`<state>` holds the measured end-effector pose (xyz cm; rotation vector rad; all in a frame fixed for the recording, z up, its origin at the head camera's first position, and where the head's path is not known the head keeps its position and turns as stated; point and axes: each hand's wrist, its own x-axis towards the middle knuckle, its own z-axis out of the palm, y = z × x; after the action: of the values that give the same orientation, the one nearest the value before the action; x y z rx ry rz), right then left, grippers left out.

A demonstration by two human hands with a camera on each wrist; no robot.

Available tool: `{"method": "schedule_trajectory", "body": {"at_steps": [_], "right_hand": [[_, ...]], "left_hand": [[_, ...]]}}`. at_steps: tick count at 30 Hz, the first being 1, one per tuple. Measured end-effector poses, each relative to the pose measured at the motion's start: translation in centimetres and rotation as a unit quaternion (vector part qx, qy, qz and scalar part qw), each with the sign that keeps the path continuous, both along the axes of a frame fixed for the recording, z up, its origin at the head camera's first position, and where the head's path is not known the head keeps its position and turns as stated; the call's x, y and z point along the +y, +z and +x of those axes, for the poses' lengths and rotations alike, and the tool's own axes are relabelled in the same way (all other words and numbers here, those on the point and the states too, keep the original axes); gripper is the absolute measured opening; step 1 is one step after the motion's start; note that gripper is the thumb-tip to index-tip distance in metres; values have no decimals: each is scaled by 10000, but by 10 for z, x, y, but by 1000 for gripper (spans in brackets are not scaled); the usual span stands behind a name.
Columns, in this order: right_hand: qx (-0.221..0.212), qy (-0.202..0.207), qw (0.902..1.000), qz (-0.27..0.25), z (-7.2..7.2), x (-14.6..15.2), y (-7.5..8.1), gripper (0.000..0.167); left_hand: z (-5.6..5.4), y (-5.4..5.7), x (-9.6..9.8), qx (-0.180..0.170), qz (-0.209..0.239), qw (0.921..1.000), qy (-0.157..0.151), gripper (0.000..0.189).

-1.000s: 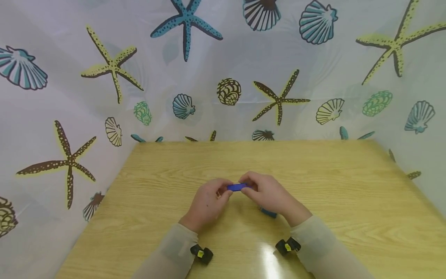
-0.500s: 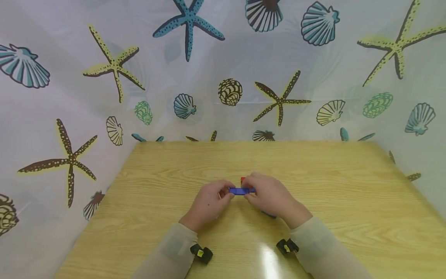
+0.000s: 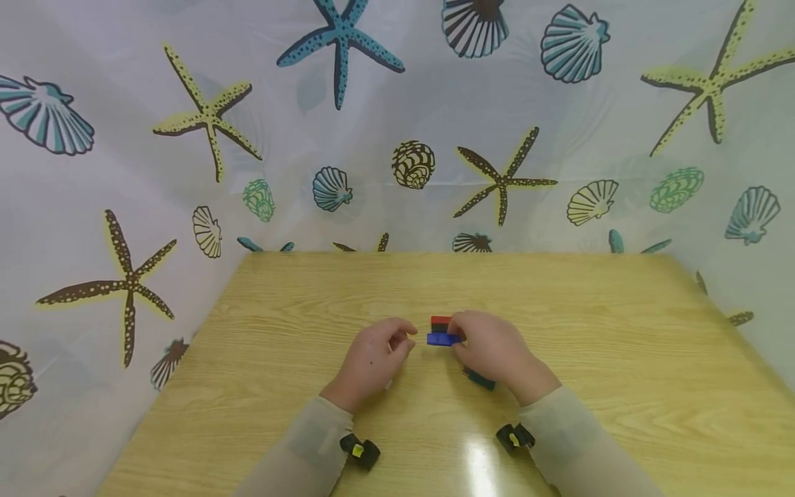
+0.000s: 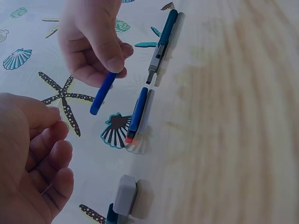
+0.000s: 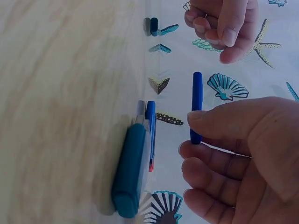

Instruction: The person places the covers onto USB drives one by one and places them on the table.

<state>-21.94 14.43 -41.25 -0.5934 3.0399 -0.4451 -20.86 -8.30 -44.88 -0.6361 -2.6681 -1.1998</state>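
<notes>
A slim blue bar (image 3: 439, 339) is held above the table by my right hand (image 3: 497, 351), pinched at one end between thumb and fingers. Its other end points toward my left hand (image 3: 373, 355). That hand holds nothing; its fingers are loosely bent, apart from the bar (image 4: 103, 93). Just behind the bar lies a piece with a red strip (image 3: 441, 320) and a dark side. Partly hidden by my right hand is a teal tool (image 3: 479, 378), which shows a grey, narrow tip (image 4: 153, 70) in the left wrist view.
On the table in the left wrist view lie a flat blue piece with a red end (image 4: 138, 114) and a grey-white block (image 4: 126, 193). A teal object (image 4: 112, 213) shows beside the block. A patterned cloth (image 3: 373, 207) stands behind the wooden table (image 3: 298, 290).
Both hands held the blue bar earlier; my left hand has let go of it. My right hand has drawn it slightly right, and the red-and-dark piece behind has come into view.
</notes>
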Motion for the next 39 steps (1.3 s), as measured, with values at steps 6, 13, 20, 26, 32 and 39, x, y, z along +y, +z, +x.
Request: {"method": "schedule_trajectory", "body": {"at_steps": [6, 13, 20, 26, 32, 39], "right_hand": [[-250, -194, 9995, 35, -3, 2, -2, 17], [-318, -269, 9991, 20, -10, 7, -6, 17], [-426, -44, 9991, -63, -11, 9, -10, 14], [-526, 300, 9981, -111, -10, 8, -13, 16], [-532, 302, 9980, -156, -7, 9, -13, 18], [-453, 104, 9988, 135, -11, 8, -13, 20]], "left_hand": [[0, 0, -1, -15, 25, 10000, 5, 15], [0, 1, -1, -31, 70, 9999, -67, 15], [0, 2, -1, -54, 86, 9999, -68, 15], [0, 1, -1, -118, 0, 9999, -55, 16], [1, 1, -1, -172, -33, 9998, -50, 17], [1, -1, -2, -236, -89, 9997, -58, 17]]}}
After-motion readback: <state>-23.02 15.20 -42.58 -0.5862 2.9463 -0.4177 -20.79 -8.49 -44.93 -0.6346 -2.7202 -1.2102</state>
